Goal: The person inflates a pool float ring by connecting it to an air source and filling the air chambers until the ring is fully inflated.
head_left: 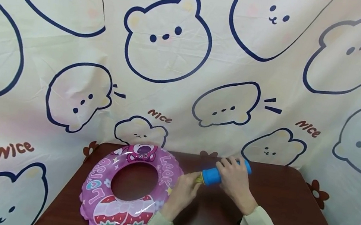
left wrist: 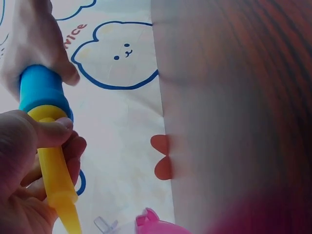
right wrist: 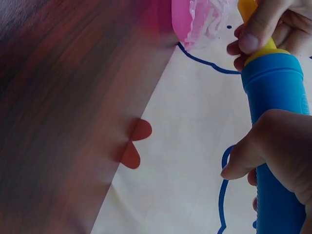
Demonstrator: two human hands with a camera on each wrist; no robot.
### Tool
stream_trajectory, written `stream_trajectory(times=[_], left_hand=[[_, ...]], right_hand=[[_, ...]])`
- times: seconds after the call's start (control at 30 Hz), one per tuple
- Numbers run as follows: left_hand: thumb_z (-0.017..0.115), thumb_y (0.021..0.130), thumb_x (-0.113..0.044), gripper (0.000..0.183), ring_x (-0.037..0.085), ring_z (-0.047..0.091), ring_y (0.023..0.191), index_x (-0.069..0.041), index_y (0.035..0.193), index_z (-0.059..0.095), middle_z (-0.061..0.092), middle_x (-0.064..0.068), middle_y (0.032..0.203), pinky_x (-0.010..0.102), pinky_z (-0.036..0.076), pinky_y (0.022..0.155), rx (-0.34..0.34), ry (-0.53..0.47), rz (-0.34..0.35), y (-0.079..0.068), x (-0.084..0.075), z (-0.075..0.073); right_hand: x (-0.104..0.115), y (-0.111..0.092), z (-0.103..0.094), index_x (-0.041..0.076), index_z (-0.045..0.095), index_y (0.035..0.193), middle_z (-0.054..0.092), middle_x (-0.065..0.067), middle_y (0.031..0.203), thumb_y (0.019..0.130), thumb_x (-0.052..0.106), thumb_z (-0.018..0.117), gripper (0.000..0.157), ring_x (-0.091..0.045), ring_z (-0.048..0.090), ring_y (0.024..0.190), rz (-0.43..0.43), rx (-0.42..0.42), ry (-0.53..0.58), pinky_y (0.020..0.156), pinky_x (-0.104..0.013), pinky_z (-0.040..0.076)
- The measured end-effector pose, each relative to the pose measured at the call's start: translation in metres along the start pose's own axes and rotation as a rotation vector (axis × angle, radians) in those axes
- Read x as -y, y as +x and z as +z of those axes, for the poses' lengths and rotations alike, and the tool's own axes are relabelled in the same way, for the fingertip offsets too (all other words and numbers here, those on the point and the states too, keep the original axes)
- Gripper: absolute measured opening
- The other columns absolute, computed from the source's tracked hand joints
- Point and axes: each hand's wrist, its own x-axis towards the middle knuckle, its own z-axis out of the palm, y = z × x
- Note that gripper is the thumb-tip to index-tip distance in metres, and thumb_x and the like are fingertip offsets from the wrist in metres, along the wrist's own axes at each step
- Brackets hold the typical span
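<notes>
A blue hand pump (head_left: 212, 176) with a yellow nozzle (left wrist: 54, 168) is held between both hands, tilted with its nozzle end to the left. My right hand (head_left: 234, 178) grips the blue barrel, thumb along its side in the right wrist view. Around the base of the yellow nozzle, my left hand (head_left: 183, 191) pinches with thumb and fingers. A pink inflated swim ring (head_left: 96, 177) with strawberry and bear prints lies to the left, its right side next to my left hand. In the left wrist view a clear valve (left wrist: 105, 224) shows near the ring's edge.
The dark brown table (head_left: 278, 199) carries the ring on its left part. Behind and at the sides hangs a pale cloth (head_left: 158, 98) printed with bear outlines, meeting the table's far edge.
</notes>
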Motion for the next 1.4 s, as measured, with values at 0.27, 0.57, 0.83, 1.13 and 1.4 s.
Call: stream_trajectory(times=[0.27,0.57,0.83,1.13,1.4], left_hand=[[0.08,0.096,-0.007,0.022,0.018,0.076,0.085,-0.003,0.117,0.074,0.08,0.01,0.101,0.027,0.065,0.08,0.016,-0.013,-0.01,0.001,0.004,0.003],[0.082,0.093,-0.004,0.023,0.015,0.075,0.082,-0.002,0.115,0.074,0.08,0.009,0.098,0.026,0.065,0.078,-0.007,-0.009,0.03,0.0,0.006,0.003],[0.081,0.093,-0.003,0.022,0.017,0.077,0.085,-0.002,0.114,0.074,0.081,0.01,0.1,0.026,0.065,0.08,-0.023,-0.035,0.038,0.001,0.006,0.003],[0.081,0.095,-0.008,0.02,0.016,0.077,0.087,-0.004,0.113,0.075,0.081,0.009,0.102,0.025,0.065,0.082,0.023,-0.032,0.02,0.003,0.004,-0.003],[0.081,0.094,-0.006,0.015,0.017,0.077,0.082,-0.003,0.107,0.074,0.081,0.008,0.096,0.024,0.065,0.08,0.012,-0.038,0.056,0.004,0.003,-0.002]], right_hand=[[-0.04,-0.007,-0.012,0.013,0.076,0.11,0.078,-0.01,0.11,0.053,0.033,0.108,0.068,-0.036,0.068,0.106,0.056,0.002,0.008,0.097,-0.061,0.053],[-0.095,-0.022,-0.03,0.009,0.074,0.104,0.077,-0.016,0.108,0.055,0.017,0.105,0.058,-0.042,0.067,0.101,0.092,-0.049,0.024,0.096,-0.066,0.052],[-0.111,-0.022,-0.045,0.009,0.074,0.109,0.076,-0.019,0.116,0.052,0.019,0.106,0.066,-0.045,0.067,0.106,0.127,-0.042,0.004,0.101,-0.07,0.049],[-0.082,-0.011,-0.039,0.007,0.073,0.103,0.077,-0.016,0.107,0.055,0.02,0.105,0.06,-0.041,0.068,0.1,0.066,-0.048,-0.053,0.094,-0.067,0.052],[-0.049,-0.003,-0.03,0.007,0.075,0.105,0.078,-0.014,0.104,0.054,0.029,0.107,0.064,-0.037,0.069,0.1,0.024,-0.048,-0.06,0.093,-0.062,0.053]])
